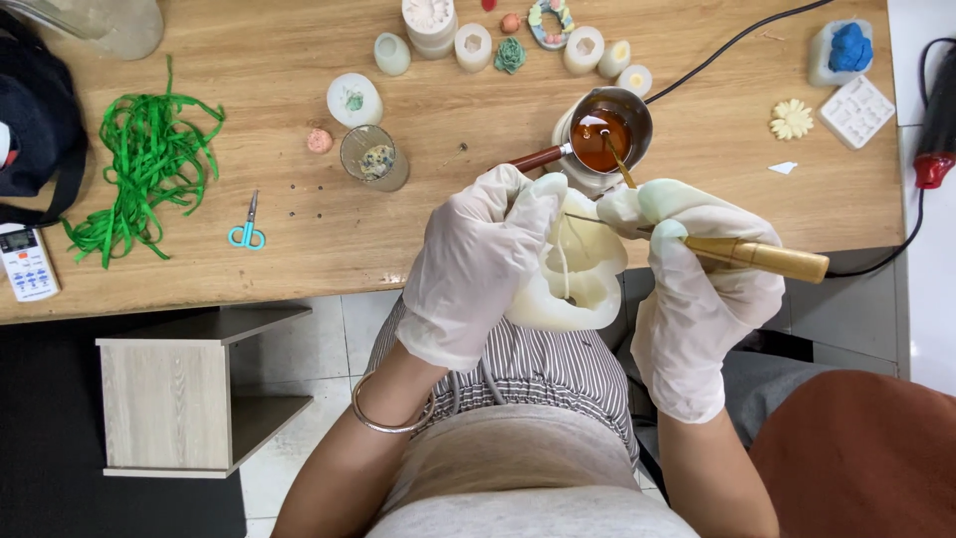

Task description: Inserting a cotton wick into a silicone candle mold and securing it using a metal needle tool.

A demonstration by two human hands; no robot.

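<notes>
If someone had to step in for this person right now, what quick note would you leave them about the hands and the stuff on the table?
Left hand: gloved, gripping the cream silicone mould over the lap, at the table's edge.
Right hand: gloved, holding a wooden-handled tool, its thin metal tip across the mould's top.
Small pot of amber liquid stands on the wooden table just beyond the mould, a stick in it.
Small scissors and green ribbon lie to the left, untouched.
A string shows inside the mould; whether any liquid is poured, I cannot tell.

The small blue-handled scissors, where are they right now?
In the head view, the scissors lie flat on the wooden table, left of the gloved left hand, between the pile of green ribbon and the glass cup.
</notes>
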